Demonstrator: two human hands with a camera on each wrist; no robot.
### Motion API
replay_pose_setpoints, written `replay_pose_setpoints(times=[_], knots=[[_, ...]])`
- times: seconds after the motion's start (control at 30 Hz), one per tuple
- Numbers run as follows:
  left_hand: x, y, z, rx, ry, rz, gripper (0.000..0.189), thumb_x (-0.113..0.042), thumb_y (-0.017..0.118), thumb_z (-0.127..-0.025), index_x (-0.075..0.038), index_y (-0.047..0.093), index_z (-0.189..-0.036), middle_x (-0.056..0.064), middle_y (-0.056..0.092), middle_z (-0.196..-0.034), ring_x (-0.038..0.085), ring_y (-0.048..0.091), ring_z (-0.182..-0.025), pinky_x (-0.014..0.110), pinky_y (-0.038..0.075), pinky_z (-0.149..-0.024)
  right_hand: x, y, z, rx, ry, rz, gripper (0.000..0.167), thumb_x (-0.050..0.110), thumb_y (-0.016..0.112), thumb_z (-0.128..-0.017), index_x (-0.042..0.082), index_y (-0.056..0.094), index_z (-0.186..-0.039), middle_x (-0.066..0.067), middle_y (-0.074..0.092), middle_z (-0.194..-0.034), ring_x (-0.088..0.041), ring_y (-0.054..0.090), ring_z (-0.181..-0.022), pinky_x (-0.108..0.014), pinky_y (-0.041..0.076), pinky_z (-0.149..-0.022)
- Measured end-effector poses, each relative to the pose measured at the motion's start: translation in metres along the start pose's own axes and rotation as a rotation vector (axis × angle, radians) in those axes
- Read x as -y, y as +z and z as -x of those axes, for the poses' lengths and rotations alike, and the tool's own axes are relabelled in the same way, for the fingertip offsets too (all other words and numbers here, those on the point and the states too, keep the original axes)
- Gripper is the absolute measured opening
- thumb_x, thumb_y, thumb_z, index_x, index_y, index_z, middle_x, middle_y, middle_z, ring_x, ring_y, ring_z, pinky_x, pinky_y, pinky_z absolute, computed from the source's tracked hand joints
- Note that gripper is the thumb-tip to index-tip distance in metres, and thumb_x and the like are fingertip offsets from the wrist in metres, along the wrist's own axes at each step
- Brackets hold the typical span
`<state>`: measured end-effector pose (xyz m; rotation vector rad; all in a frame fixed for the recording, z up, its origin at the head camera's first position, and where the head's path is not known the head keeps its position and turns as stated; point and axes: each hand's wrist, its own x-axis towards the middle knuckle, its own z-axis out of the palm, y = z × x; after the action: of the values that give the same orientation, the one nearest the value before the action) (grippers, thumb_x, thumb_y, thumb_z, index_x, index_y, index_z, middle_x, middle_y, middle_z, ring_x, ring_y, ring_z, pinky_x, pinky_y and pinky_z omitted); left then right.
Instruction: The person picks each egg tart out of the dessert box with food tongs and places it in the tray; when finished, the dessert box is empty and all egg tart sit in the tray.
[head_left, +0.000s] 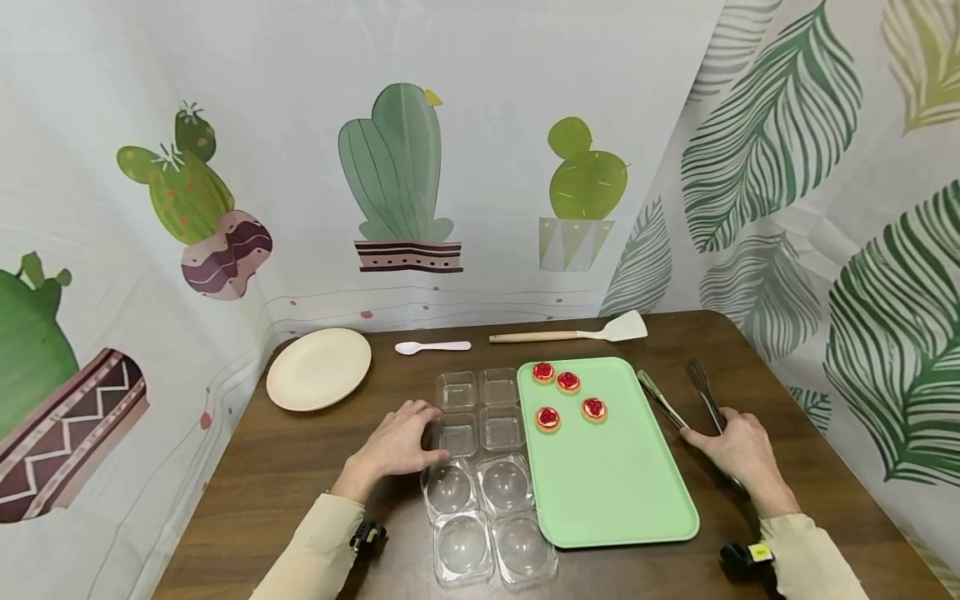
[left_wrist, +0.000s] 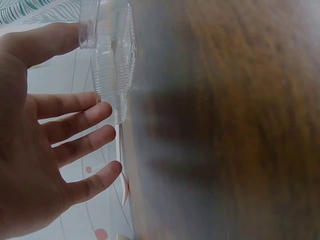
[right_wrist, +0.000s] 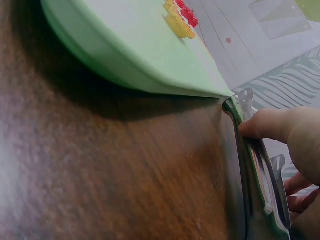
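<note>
A clear plastic clamshell container (head_left: 501, 427) lies opened out on the table, its divided base toward the back and its domed lid (head_left: 462, 546) toward the front. At its left edge is my left hand (head_left: 397, 440), fingers extended. In the left wrist view, the thumb and index fingertip touch the edge of the container (left_wrist: 114, 60). To the right of the green tray, my right hand (head_left: 741, 454) grips metal tongs (head_left: 662, 400), whose arms are spread apart. The thumb (right_wrist: 255, 125) presses on one arm of the tongs (right_wrist: 245, 155). Several red-topped tarts (head_left: 595, 409) sit on the tray.
The light green tray (head_left: 611, 492) stands between the container and the tongs. A cream plate (head_left: 318, 369) lies at the back left. Along the back edge are a pink spoon (head_left: 435, 346) and a white spatula with a wooden handle (head_left: 534, 337). A patterned cloth hangs behind.
</note>
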<state>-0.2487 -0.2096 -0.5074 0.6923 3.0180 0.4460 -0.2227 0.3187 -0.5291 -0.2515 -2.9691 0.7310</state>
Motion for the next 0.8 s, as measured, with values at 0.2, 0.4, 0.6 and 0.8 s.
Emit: replay_pose_setpoints(times=[0.2, 0.4, 0.6, 0.8], knots=[[0.001, 0.001, 0.0, -0.003, -0.001, -0.003, 0.068, -0.052, 0.077, -0.072, -0.013, 0.062, -0.126, 0.001, 0.06, -0.124, 0.023, 0.052, -0.12, 0.048, 0.047, -0.095, 0.0, 0.002, 0.001, -0.016, -0.02, 0.024, 0.095, 0.053, 0.068, -0.083, -0.026, 0.04, -0.127, -0.047, 0.042, -0.116, -0.062, 0.043, -0.104, -0.066, 0.04, -0.087], [0.0, 0.001, 0.001, -0.001, -0.006, 0.007, 0.068, -0.052, 0.077, -0.073, -0.013, 0.062, -0.127, 0.001, 0.059, -0.124, 0.025, 0.051, -0.122, 0.051, 0.046, -0.096, 0.0, 0.0, 0.003, 0.031, -0.019, 0.044, 0.104, 0.058, 0.064, -0.084, -0.029, 0.033, -0.13, -0.052, 0.037, -0.121, -0.065, 0.034, -0.11, -0.069, 0.034, -0.094], [-0.001, 0.002, 0.002, -0.006, 0.003, 0.005, 0.069, -0.051, 0.077, -0.074, -0.011, 0.061, -0.128, 0.002, 0.059, -0.125, 0.026, 0.051, -0.123, 0.055, 0.046, -0.097, 0.003, -0.006, 0.003, 0.065, 0.0, 0.053, 0.112, 0.065, 0.06, -0.084, -0.028, 0.024, -0.136, -0.053, 0.033, -0.123, -0.069, 0.031, -0.111, -0.072, 0.033, -0.092], [-0.002, 0.0, 0.003, -0.022, 0.013, -0.001, 0.071, -0.05, 0.077, -0.074, -0.011, 0.06, -0.13, 0.003, 0.058, -0.127, 0.025, 0.05, -0.124, 0.053, 0.045, -0.098, 0.016, -0.015, 0.001, -0.07, -0.073, 0.042, 0.106, 0.061, 0.064, -0.084, -0.023, 0.027, -0.139, -0.052, 0.035, -0.124, -0.069, 0.03, -0.11, -0.074, 0.032, -0.088]])
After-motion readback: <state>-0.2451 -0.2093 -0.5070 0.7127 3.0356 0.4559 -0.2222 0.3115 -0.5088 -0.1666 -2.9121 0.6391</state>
